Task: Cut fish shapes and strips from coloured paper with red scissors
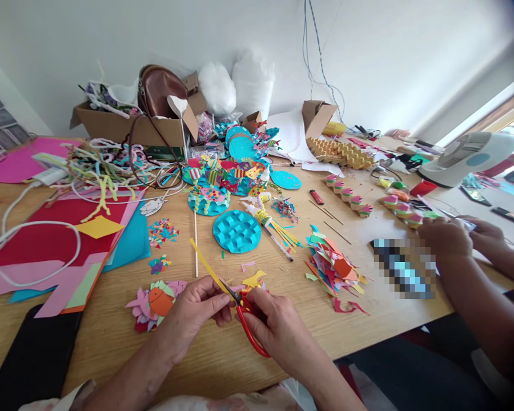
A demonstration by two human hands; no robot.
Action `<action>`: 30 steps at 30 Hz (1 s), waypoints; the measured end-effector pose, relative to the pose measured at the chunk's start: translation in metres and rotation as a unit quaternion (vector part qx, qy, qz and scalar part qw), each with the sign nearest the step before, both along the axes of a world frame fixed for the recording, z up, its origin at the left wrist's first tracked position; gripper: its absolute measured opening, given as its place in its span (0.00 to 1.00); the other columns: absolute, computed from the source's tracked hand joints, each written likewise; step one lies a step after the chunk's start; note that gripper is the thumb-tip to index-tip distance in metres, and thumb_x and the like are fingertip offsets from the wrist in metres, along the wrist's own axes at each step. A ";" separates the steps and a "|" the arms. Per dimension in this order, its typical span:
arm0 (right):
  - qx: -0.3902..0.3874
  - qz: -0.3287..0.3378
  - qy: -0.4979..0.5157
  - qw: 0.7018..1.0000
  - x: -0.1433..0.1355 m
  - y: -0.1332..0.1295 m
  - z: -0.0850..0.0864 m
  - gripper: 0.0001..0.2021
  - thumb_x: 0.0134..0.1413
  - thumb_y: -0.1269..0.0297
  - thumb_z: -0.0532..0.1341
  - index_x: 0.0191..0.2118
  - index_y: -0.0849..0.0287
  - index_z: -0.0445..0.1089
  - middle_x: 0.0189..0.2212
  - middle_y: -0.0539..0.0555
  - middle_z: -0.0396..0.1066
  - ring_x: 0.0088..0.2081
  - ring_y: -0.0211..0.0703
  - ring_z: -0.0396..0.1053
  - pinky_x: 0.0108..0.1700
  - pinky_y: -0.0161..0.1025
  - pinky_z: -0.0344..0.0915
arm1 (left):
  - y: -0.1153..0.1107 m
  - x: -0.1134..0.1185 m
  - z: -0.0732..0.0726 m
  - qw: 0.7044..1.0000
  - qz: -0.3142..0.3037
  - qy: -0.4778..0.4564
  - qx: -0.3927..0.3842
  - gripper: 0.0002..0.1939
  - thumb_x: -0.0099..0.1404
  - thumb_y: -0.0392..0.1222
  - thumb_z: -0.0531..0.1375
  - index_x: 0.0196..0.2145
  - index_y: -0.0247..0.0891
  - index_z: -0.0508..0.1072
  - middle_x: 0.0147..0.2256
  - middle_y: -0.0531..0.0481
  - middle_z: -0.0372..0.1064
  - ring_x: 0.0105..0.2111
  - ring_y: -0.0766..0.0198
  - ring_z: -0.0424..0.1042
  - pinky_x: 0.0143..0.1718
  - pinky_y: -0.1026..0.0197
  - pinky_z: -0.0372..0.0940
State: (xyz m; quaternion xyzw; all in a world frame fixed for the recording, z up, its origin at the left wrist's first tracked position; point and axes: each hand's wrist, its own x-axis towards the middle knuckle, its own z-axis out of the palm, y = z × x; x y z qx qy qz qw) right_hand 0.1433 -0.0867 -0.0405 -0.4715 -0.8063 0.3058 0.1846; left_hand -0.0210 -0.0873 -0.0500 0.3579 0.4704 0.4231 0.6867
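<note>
My left hand (208, 301) pinches a narrow yellow paper strip (206, 260), which points up and to the left. In my right hand (274, 319) is a pair of red-handled scissors (251, 331), their dark blades at the strip's lower end beside my left fingers. Small yellow paper scraps (255, 278) lie just behind the scissors. To the left of my left hand sits a pile of paper fish cutouts (158, 302), an orange one on top. A round blue paper disc (237, 231) with raised curls lies beyond my hands.
Colored paper scraps (336, 262) are heaped on the right. A glue bottle (257, 212) and a pen (277, 242) lie behind the disc's edge. Colored sheets (55, 228) cover the left side. A co-worker's hands (448, 240) work at the right. A cardboard box (128, 134) stands at the back.
</note>
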 end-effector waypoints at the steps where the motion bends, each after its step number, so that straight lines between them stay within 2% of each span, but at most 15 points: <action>1: 0.000 -0.006 -0.003 1.000 0.001 0.000 0.000 0.06 0.52 0.69 0.54 0.26 0.59 0.59 0.20 0.47 0.62 0.21 0.33 0.57 0.24 0.30 0.50 | 0.000 0.000 0.001 1.000 -0.002 0.001 0.000 0.05 0.52 0.39 0.61 0.26 0.34 0.72 0.18 0.54 0.67 0.19 0.69 0.64 0.21 0.67 0.58; 4: 0.000 -0.031 -0.034 0.999 0.011 0.001 0.001 0.06 0.53 0.67 0.53 0.26 0.59 0.60 0.19 0.47 0.62 0.21 0.34 0.57 0.24 0.31 0.49 | -0.001 -0.001 0.004 1.000 -0.001 0.001 0.000 0.06 0.51 0.40 0.61 0.23 0.34 0.71 0.18 0.53 0.67 0.19 0.69 0.64 0.21 0.66 0.58; 7: 0.004 -0.065 -0.112 0.992 0.035 0.003 -0.001 0.07 0.53 0.64 0.52 0.27 0.59 0.63 0.19 0.49 0.65 0.21 0.36 0.60 0.24 0.32 0.48 | -0.001 -0.004 0.005 1.000 0.009 0.007 0.001 0.06 0.52 0.40 0.60 0.22 0.35 0.70 0.18 0.52 0.68 0.20 0.68 0.65 0.22 0.67 0.58; 11: -0.006 -0.123 -0.254 0.959 0.069 0.004 -0.012 0.11 0.52 0.62 0.54 0.23 0.59 0.66 0.18 0.53 0.69 0.21 0.39 0.63 0.23 0.34 0.44 | 0.000 -0.005 0.004 0.998 0.027 0.044 0.021 0.07 0.53 0.41 0.59 0.23 0.35 0.70 0.19 0.52 0.69 0.20 0.67 0.66 0.22 0.66 0.59; 15: -0.049 -0.140 -0.310 0.939 0.081 0.000 -0.021 0.08 0.51 0.67 0.55 0.25 0.60 0.68 0.23 0.57 0.72 0.25 0.44 0.67 0.23 0.34 0.47 | 0.002 -0.005 -0.004 0.992 0.023 0.110 0.061 0.06 0.52 0.41 0.59 0.22 0.37 0.71 0.18 0.53 0.68 0.19 0.67 0.65 0.21 0.66 0.60; 18: -0.086 -0.137 -0.323 0.932 0.080 -0.002 -0.019 0.05 0.48 0.69 0.57 0.26 0.61 0.70 0.25 0.59 0.73 0.27 0.46 0.69 0.23 0.34 0.49 | 0.002 -0.005 -0.011 0.975 0.012 0.184 0.121 0.04 0.53 0.39 0.59 0.23 0.38 0.72 0.18 0.54 0.67 0.19 0.66 0.65 0.22 0.66 0.60; 21: -0.064 -0.138 -0.317 0.936 0.078 -0.002 -0.008 0.06 0.49 0.68 0.57 0.26 0.59 0.71 0.27 0.59 0.72 0.27 0.46 0.68 0.23 0.35 0.51 | 0.002 -0.006 -0.014 0.938 0.000 0.289 0.191 0.05 0.52 0.35 0.58 0.24 0.41 0.74 0.19 0.52 0.68 0.21 0.63 0.67 0.23 0.65 0.60; 24: -0.038 -0.140 -0.227 0.963 0.070 -0.002 0.008 0.08 0.52 0.65 0.55 0.28 0.59 0.70 0.27 0.57 0.71 0.29 0.45 0.67 0.27 0.36 0.55 | 0.002 -0.004 -0.015 0.890 -0.023 0.364 0.273 0.08 0.53 0.33 0.57 0.26 0.43 0.75 0.24 0.50 0.73 0.26 0.60 0.71 0.27 0.64 0.61; 26: -0.068 -0.130 -0.075 0.986 0.058 -0.002 0.018 0.10 0.55 0.61 0.53 0.35 0.58 0.69 0.26 0.54 0.69 0.28 0.41 0.66 0.28 0.35 0.57 | 0.002 -0.002 -0.016 0.855 -0.042 0.404 0.323 0.09 0.55 0.33 0.56 0.28 0.44 0.75 0.28 0.48 0.74 0.29 0.59 0.72 0.30 0.64 0.62; 27: -0.111 -0.114 0.025 0.987 0.050 -0.002 0.021 0.12 0.55 0.58 0.53 0.41 0.58 0.67 0.25 0.52 0.69 0.27 0.40 0.66 0.27 0.34 0.58 | 0.001 -0.001 -0.016 0.836 -0.053 0.426 0.341 0.10 0.56 0.33 0.55 0.29 0.44 0.75 0.29 0.48 0.74 0.29 0.58 0.72 0.30 0.64 0.62; 28: -0.175 -0.091 0.134 0.971 0.041 -0.003 0.023 0.16 0.57 0.55 0.51 0.46 0.57 0.63 0.25 0.51 0.68 0.25 0.38 0.66 0.26 0.32 0.59 | 0.001 -0.001 -0.018 0.818 -0.063 0.447 0.356 0.10 0.57 0.33 0.54 0.30 0.44 0.74 0.29 0.48 0.74 0.29 0.59 0.72 0.30 0.63 0.62; 30: -0.295 -0.022 0.304 0.905 0.022 -0.003 0.023 0.21 0.56 0.49 0.48 0.48 0.58 0.61 0.23 0.50 0.67 0.22 0.35 0.65 0.23 0.31 0.59 | 0.000 -0.002 -0.021 0.784 -0.082 0.486 0.376 0.11 0.57 0.32 0.53 0.30 0.43 0.73 0.28 0.49 0.73 0.27 0.60 0.71 0.28 0.64 0.62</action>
